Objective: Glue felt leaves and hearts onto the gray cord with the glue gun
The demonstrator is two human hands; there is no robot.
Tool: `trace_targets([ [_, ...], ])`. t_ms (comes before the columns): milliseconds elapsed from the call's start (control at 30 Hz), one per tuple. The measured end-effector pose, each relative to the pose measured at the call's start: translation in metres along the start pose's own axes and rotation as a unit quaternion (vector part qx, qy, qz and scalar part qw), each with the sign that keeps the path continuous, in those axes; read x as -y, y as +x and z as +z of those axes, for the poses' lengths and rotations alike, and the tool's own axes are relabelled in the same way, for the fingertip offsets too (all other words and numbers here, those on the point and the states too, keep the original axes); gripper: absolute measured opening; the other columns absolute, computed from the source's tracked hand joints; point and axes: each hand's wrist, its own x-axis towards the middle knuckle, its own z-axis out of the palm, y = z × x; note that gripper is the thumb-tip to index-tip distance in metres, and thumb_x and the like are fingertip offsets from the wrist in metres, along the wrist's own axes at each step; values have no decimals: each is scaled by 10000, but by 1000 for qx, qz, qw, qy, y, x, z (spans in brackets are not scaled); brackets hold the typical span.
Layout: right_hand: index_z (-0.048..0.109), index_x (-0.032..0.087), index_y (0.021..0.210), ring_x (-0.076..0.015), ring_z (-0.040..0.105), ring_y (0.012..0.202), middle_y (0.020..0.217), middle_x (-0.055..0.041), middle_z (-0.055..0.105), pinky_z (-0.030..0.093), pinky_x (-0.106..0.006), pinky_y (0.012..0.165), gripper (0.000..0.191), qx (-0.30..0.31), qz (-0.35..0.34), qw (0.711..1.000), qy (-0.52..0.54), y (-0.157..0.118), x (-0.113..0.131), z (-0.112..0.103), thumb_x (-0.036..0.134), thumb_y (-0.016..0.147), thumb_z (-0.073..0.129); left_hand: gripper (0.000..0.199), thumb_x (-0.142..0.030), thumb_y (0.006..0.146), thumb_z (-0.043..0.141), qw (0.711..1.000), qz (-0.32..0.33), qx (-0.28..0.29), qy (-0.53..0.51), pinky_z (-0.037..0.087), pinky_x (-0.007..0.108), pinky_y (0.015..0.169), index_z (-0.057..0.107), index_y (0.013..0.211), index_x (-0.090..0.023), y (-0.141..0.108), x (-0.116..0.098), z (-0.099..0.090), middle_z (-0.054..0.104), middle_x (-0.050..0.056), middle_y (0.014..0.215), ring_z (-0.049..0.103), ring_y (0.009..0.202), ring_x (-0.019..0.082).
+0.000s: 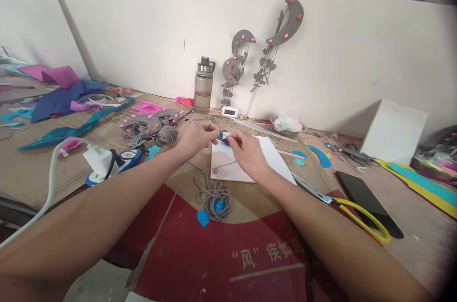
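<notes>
My left hand (200, 137) and my right hand (247, 150) meet over a white sheet (219, 168), fingertips pinched close together. Between them is a small blue piece (221, 135), darker toward the right fingertips; its exact shape is mostly hidden. A strand of grey yarn (225, 166) runs from beneath my right hand down to a loose coil of grey yarn (214, 197) on the cardboard. One blue shape lies within that coil, and a blue heart-shaped cutout (203, 218) rests just beside it.
Yellow-handled scissors (352, 214) and a black phone (369, 202) lie at right. Left are a white charger plug (97, 159) and grey felt pieces with pompoms (150, 125). A water bottle (203, 87) and small clock (229, 111) stand behind; grey moon hangings (294, 21) hang on the wall.
</notes>
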Motion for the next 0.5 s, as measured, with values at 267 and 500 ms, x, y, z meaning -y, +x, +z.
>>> trace_targets([
  [267,639,180,796,-131,533,700,752,-7,640,383,-268,676,180,4,16,999,37,1,9,-6,261,862,493,156,-262,622,665,977,-81,-101,-172,357,172,425,586,683,-143,12,5,-14,631,30,639,617,584,119],
  [500,660,171,829,-84,423,528,622,38,512,357,-238,541,251,54,90,983,153,9,37,-39,377,846,517,212,-261,564,696,942,-110,-172,-267,355,184,447,589,704,-142,24,18,-32,656,28,717,617,589,107],
])
